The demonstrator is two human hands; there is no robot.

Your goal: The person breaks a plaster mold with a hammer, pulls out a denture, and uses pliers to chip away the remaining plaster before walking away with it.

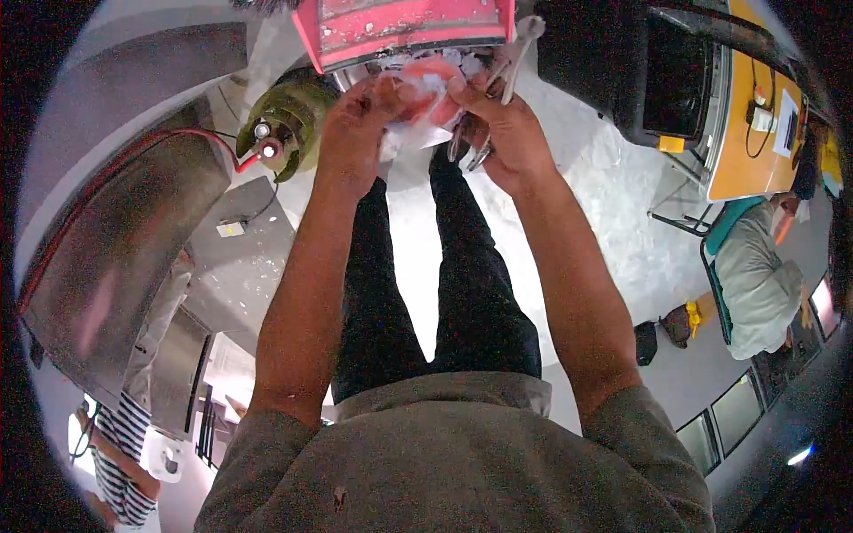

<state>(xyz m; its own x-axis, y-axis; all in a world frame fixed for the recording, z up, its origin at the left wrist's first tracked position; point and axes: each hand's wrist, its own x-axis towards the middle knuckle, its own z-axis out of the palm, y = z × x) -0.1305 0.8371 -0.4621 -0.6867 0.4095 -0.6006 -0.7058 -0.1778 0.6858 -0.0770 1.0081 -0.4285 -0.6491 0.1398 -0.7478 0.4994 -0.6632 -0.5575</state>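
Both my hands are raised at the top middle, close together below a pink tray-like machine part [404, 27] flecked with pale bits. Between them is a crumpled clear plastic bag with something pink in it [431, 93]. The fingers of my left hand [362, 115] are bent round the bag's left side. My right hand [505, 124] pinches its right side with the thumb and also holds a metal tongs-like tool [520, 58], whose lower ends stick out under the palm. A pale container behind the bag is mostly hidden.
A green gas cylinder [289, 124] with a red hose [169, 133] stands at the left, near a metal surface [124, 240]. An orange table [751, 133] is at the right. One person in stripes [124, 462] is lower left, another in grey [755, 275] sits at the right.
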